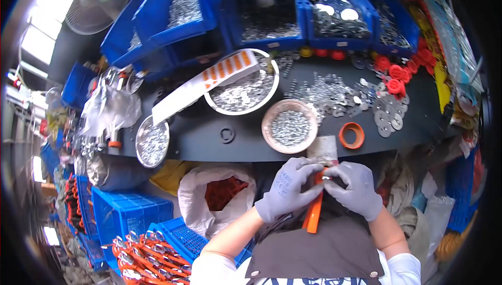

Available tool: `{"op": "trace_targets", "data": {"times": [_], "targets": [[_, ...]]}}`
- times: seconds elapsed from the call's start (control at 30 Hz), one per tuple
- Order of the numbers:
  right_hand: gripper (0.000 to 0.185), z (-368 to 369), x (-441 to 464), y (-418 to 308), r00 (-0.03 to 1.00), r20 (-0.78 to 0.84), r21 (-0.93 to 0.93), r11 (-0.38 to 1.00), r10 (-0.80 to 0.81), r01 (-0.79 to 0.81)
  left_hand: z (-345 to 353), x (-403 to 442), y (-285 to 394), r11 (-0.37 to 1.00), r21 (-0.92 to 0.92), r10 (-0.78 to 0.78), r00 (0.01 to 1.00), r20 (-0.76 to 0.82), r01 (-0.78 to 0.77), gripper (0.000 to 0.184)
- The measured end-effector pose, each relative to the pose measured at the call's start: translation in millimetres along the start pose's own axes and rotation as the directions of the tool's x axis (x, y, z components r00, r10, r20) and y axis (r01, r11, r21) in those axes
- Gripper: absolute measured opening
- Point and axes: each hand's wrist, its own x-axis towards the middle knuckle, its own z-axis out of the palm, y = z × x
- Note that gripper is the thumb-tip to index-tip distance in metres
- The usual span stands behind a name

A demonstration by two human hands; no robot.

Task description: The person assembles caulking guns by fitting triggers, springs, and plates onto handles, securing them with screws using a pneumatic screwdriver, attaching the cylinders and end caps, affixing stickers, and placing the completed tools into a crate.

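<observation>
Both my hands wear pale grey gloves and meet at the front edge of the table. My left hand (287, 189) is closed around the upper part of an orange-handled tool (314, 216), whose handles hang down toward my dark apron (319, 251). My right hand (357, 187) is closed, with thumb and fingers pinched at a small shiny metal part (325, 178) on the tool's top end. The fingers cover most of that end, so the exact part is unclear. Just beyond my fingertips sits a greyish block (323, 149) at the table edge.
A pinkish bowl (267, 137) of small metal pieces stands near my hands. An orange ring (342, 138), loose washers (387, 115) and red caps (396, 73) lie to the right. Blue bins (272, 43) line the back. Orange-handled tools (149, 259) fill the lower left.
</observation>
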Motion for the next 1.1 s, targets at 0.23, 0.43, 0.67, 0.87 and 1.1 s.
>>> {"op": "trace_targets", "data": {"times": [0.23, 0.43, 0.67, 0.87, 1.1], "targets": [[0.015, 14.1, -6.9, 13.7, 0.998, -0.026, -0.102, 0.993, -0.064, 0.061, -78.1, -26.3, -78.9, 0.735, 0.495, -0.089, 0.789, -0.607, 0.464, 0.027], [0.016, 3.6, -14.0, 23.2, 0.997, -0.069, 0.115, 0.993, -0.02, 0.028, -95.6, -28.6, -105.2, 0.767, 0.54, 0.016, 0.83, -0.558, 0.347, 0.016], [0.026, -17.0, -14.4, 58.2, 0.858, -0.456, 0.112, 0.972, 0.237, -0.209, -42.0, 1.8, 22.4, 0.982, -0.157, -0.129, 0.978, -0.161, 0.104, 0.012], [0.036, 1.9, 1.7, 71.7, 0.953, -0.271, 0.013, 0.99, 0.136, -0.137, 11.3, 31.6, 6.7, 0.985, 0.171, -0.058, 0.977, 0.205, 0.023, 0.012], [0.034, 6.4, 3.9, 79.6, 0.953, -0.303, -0.131, 0.991, -0.011, -0.03, 9.5, 14.0, 10.3, 0.979, 0.185, 0.082, 0.995, 0.049, -0.09, 0.05]]}}
